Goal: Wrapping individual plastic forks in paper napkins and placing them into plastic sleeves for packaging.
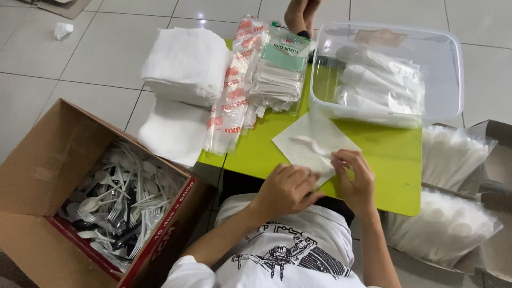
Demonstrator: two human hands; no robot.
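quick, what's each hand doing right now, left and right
Left hand: fingers curled over the near corner of the white napkin, pressing it on the green table.
Right hand: pinching the napkin's edge, beside the plastic cutlery lying on it.

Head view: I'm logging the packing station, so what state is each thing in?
Cardboard box: open, holding loose plastic forks and spoons.
Clear plastic tub: lidless, holding wrapped packs.
Napkin: spread on the green table, plastic cutlery on it.
Left hand: on the napkin's near edge.
Right hand: pinching that edge.
Napkin stack: piled.
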